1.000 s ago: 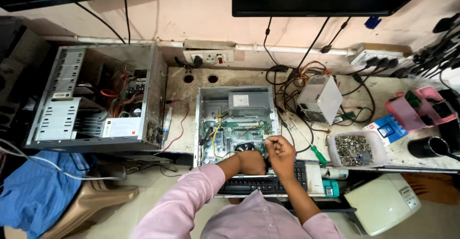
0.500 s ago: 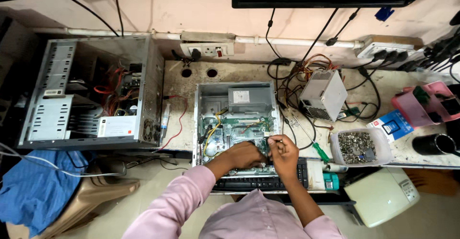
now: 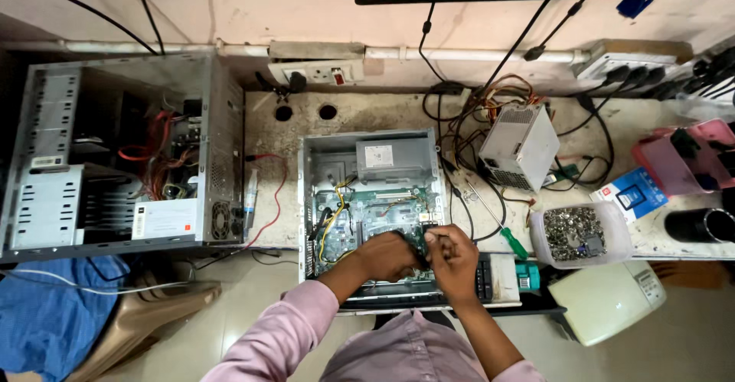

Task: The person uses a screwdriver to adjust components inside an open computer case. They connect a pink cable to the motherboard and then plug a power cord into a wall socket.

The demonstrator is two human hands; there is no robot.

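the person's left hand [image 3: 387,256] and right hand [image 3: 452,256] are both closing fingers on a small dark component [image 3: 420,248] between them, just above the open computer case's [image 3: 321,198] green board, likely light, stiff, fragile, best pinched by its edges.

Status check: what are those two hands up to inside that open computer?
Left hand and right hand together over the green motherboard in the open grey desktop case. Small dark part pinched between them. Green-handled screwdriver lies alongside, clear.
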